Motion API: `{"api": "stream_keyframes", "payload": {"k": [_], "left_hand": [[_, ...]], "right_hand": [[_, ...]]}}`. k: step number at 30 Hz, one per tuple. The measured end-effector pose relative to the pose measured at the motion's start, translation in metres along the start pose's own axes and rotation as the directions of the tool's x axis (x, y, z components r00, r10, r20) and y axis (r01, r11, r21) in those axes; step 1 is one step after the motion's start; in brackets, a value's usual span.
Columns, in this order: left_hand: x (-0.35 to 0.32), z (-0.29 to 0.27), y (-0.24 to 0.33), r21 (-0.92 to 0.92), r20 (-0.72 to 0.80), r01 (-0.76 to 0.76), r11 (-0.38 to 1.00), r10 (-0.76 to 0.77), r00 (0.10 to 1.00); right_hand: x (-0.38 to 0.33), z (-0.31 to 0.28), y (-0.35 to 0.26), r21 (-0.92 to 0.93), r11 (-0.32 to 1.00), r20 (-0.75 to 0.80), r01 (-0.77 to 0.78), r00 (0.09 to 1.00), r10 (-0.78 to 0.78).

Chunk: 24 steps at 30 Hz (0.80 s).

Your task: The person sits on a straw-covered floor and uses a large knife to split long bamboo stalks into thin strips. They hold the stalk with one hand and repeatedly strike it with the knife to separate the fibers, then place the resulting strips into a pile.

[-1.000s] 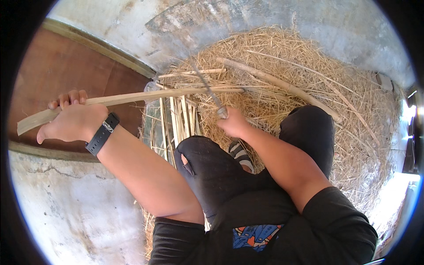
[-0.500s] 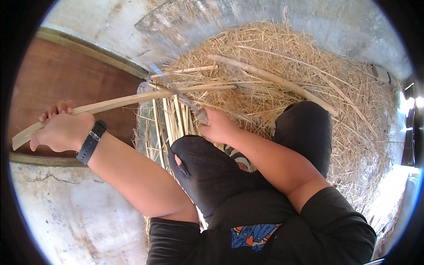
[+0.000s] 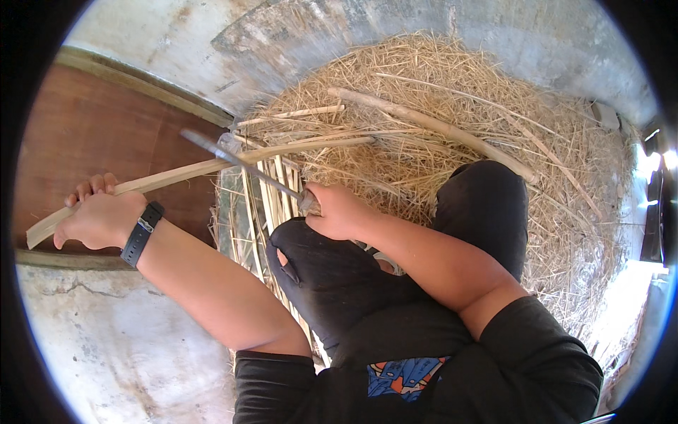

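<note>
My left hand (image 3: pixel 104 215) is closed round the near end of a long, pale bamboo strip (image 3: pixel 173 177), in front of a brown panel. From there the strip runs to the right and its far end rests over the straw. In my right hand (image 3: pixel 342 212), by my left knee, is the handle of a long-bladed knife (image 3: pixel 272 182). Its narrow blade points up and left and crosses over the strip; the tip is blurred. Whether the blade touches the strip I cannot tell. Several split bamboo strips (image 3: pixel 288 201) lie beneath, beside my left knee.
Loose straw (image 3: pixel 417 63) covers the floor ahead and to the right, with a thick bamboo pole (image 3: pixel 438 126) and thinner sticks on it. A brown panel (image 3: pixel 106 116) in a wooden frame stands at the left. Stained walls (image 3: pixel 141 325) close in the corner.
The knife in my right hand has slid left along the strip, its tip now further out over the brown panel. My left hand and the strip's near end have dropped slightly.
</note>
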<state>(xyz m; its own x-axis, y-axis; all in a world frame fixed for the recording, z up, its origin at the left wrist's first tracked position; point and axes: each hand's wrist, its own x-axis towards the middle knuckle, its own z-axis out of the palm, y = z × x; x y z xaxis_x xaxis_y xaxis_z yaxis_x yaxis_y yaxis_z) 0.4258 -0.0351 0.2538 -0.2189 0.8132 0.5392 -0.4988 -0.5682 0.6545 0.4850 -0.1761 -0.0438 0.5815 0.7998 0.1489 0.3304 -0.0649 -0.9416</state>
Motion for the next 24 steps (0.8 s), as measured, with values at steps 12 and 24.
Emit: {"api": "stream_keyframes", "payload": {"k": [12, 24], "left_hand": [[0.0, -0.005, -0.003, -0.032, 0.071, -0.004, 0.999, 0.006, 0.997], [-0.001, -0.01, -0.001, -0.04, 0.105, -0.02, 0.999, 0.024, 0.994]], "right_hand": [[0.001, -0.006, -0.004, 0.005, 1.0, 0.018, 0.024, 1.0, -0.024], [-0.001, -0.015, -0.021, -0.037, 0.993, 0.059, -0.115, 0.991, 0.117]]}}
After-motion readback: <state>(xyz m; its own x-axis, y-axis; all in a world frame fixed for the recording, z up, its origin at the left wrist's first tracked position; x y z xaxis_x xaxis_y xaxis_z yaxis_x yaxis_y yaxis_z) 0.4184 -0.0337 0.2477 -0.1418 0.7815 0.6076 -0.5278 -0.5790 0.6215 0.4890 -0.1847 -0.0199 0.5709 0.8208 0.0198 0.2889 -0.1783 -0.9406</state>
